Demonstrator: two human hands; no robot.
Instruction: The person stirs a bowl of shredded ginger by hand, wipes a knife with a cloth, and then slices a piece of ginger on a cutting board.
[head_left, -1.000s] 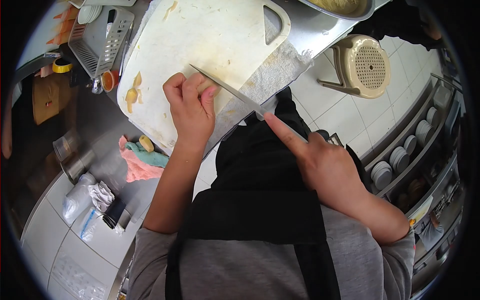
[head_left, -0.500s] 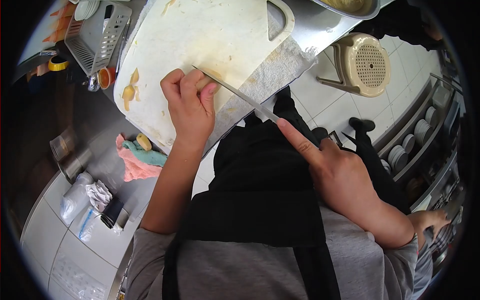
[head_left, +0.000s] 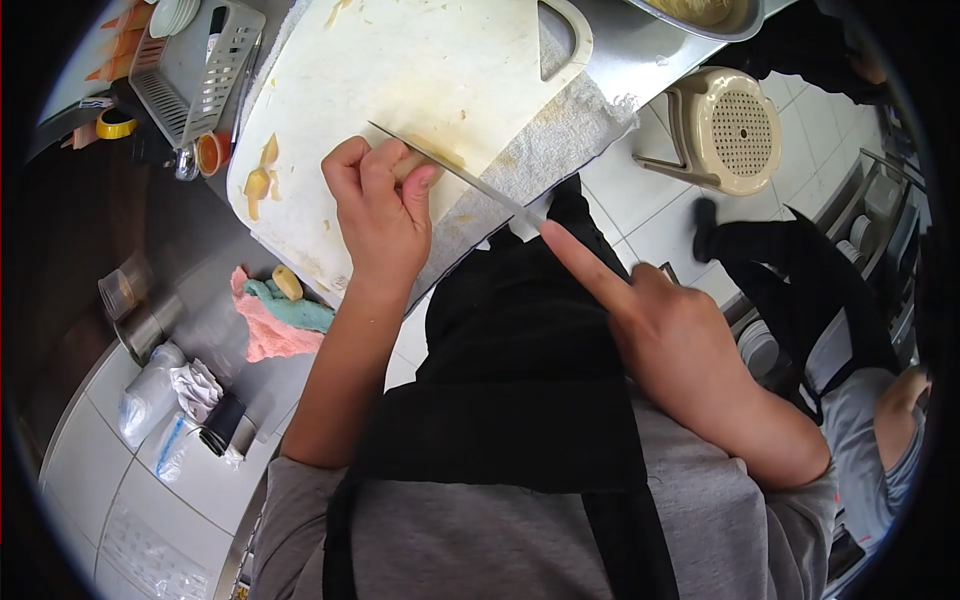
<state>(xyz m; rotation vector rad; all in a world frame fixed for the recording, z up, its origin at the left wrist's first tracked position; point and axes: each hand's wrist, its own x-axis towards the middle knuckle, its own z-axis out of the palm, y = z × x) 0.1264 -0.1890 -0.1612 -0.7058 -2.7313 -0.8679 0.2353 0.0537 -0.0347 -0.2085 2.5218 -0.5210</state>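
Observation:
My left hand (head_left: 382,205) is closed on a pale yellow piece of food (head_left: 407,166), perhaps peeled ginger, pressing it to the white cutting board (head_left: 400,60). Gripped in my right hand (head_left: 668,335) is a knife (head_left: 470,178), my index finger stretched along its back. The blade lies slantwise against the food's right side, close to my left fingertips, with its tip pointing up and left. The knife handle is hidden in my palm. Thin slices or shavings sit on the board beyond the blade, and knobbly yellow scraps (head_left: 259,183) lie at its left.
A white towel (head_left: 560,150) lies under the board. Pink and green cloths (head_left: 268,335) with a yellow piece (head_left: 287,282) sit at left, near a plastic basket (head_left: 170,100). A metal bowl (head_left: 735,22) stands top right. A stool (head_left: 742,130) and another person (head_left: 860,400) are at right.
The knife and my right hand have slid slightly up and left along the food. My left hand stays put. The other person at right has shifted, a leg now stretched toward the stool.

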